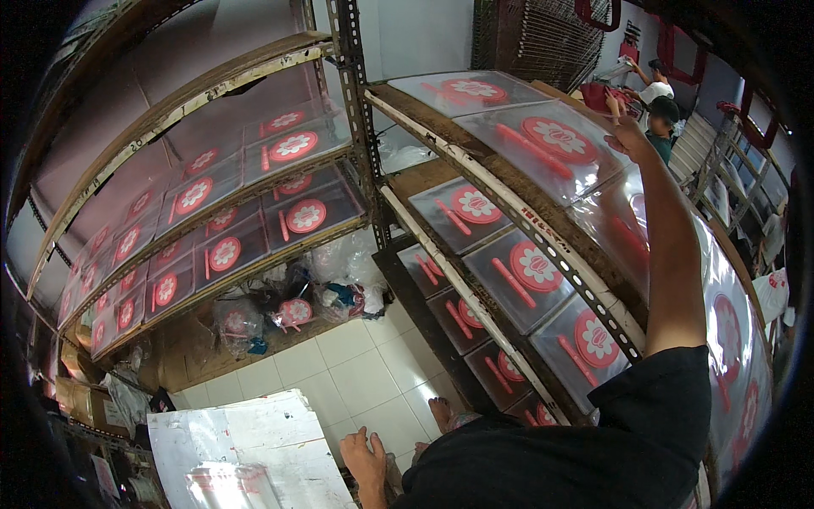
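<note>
My right hand reaches up and rests flat on a clear plastic sheet printed with a red round flower mark and a red bar, lying on the top shelf of the rack at my right. Similar printed sheets lie beside and below it. My left hand hangs low at my side, fingers loosely curled, holding nothing, next to a white board with shiny film on it.
A second rack at the left holds several rows of the same sheets. Plastic bags and clutter lie on the tiled floor beneath it. Two other people work at the far right.
</note>
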`<action>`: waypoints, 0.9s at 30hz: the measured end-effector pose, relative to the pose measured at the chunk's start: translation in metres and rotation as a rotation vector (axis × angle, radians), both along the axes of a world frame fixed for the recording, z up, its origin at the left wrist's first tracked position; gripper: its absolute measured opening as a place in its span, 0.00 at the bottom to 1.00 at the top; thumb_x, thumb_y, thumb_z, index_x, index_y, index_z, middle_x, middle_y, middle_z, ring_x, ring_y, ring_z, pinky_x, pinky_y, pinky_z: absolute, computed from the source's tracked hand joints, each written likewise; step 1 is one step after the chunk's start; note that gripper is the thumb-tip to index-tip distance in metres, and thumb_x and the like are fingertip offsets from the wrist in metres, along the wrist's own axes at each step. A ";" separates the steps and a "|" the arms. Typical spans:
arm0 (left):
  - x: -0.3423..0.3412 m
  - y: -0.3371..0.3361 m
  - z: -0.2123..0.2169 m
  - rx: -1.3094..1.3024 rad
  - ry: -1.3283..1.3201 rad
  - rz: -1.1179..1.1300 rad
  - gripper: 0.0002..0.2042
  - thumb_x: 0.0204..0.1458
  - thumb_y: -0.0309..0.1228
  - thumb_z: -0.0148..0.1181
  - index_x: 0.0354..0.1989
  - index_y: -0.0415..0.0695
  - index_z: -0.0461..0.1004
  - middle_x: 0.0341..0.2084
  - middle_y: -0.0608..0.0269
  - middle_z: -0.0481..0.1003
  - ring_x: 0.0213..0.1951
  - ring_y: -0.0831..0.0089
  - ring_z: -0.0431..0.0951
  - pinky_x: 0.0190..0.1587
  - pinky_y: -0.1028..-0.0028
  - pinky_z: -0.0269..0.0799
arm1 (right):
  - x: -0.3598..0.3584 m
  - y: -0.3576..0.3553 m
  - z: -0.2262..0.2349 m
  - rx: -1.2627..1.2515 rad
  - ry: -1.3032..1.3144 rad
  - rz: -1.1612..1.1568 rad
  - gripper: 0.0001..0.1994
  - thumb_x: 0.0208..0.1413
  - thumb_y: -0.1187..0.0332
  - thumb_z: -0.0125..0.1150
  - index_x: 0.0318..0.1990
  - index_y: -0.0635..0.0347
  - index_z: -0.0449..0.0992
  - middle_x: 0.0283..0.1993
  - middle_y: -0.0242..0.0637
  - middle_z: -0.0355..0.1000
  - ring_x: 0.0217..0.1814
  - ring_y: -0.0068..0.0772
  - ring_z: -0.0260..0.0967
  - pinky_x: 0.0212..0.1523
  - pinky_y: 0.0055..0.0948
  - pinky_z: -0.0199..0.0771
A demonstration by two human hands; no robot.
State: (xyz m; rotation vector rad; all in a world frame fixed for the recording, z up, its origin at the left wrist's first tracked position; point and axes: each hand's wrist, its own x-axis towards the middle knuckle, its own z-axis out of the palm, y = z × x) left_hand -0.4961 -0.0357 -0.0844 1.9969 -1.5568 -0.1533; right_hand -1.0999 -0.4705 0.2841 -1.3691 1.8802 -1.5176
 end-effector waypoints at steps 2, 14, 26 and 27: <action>0.000 -0.001 -0.002 -0.012 0.000 -0.008 0.13 0.49 0.29 0.64 0.42 0.36 0.79 0.28 0.54 0.69 0.36 0.55 0.69 0.40 0.59 0.65 | -0.004 0.002 0.003 0.018 -0.053 0.000 0.15 0.59 0.68 0.62 0.52 0.54 0.68 0.40 0.30 0.70 0.35 0.23 0.73 0.29 0.22 0.80; 0.001 0.004 -0.010 0.003 0.014 0.004 0.13 0.50 0.30 0.63 0.42 0.34 0.78 0.28 0.52 0.70 0.36 0.53 0.70 0.40 0.57 0.66 | -0.084 -0.061 -0.030 0.038 0.114 -0.052 0.11 0.53 0.66 0.64 0.42 0.59 0.76 0.34 0.40 0.73 0.36 0.44 0.77 0.34 0.39 0.81; -0.005 0.009 -0.005 0.000 0.007 -0.015 0.13 0.50 0.29 0.62 0.42 0.33 0.78 0.30 0.49 0.72 0.38 0.51 0.70 0.42 0.57 0.66 | -0.056 -0.026 0.002 0.260 1.545 0.025 0.10 0.48 0.68 0.56 0.26 0.63 0.81 0.28 0.49 0.77 0.37 0.57 0.77 0.41 0.51 0.77; -0.005 0.010 -0.007 0.005 0.016 -0.017 0.13 0.50 0.29 0.62 0.42 0.33 0.78 0.30 0.49 0.72 0.38 0.50 0.70 0.42 0.57 0.66 | -0.056 -0.025 0.002 0.315 1.607 0.147 0.10 0.48 0.68 0.56 0.26 0.64 0.81 0.28 0.51 0.76 0.36 0.58 0.77 0.40 0.50 0.77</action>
